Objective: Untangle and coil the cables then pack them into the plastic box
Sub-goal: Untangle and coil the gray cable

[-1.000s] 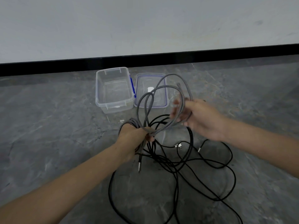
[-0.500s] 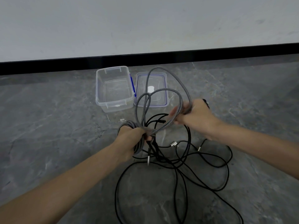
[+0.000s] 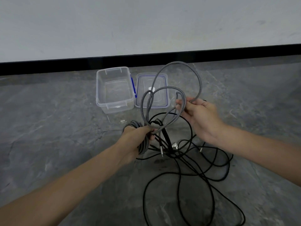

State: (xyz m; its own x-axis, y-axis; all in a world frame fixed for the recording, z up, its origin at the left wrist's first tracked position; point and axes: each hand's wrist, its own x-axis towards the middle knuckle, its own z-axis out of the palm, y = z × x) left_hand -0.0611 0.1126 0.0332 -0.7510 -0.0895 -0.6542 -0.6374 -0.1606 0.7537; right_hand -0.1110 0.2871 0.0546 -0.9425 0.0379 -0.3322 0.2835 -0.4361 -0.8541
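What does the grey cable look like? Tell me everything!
The grey cable looks braided, like woven fabric. Part of it is wound into a coil that the left hand grips. The rest stands up in big loose loops in the air, and the right hand holds one loop between its fingers. No part of it lies in the box.

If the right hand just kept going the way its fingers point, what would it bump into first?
Likely the free loops of the grey cable that the right hand itself holds; past them lies the box lid on the floor, though lower down. Depth is hard to judge.
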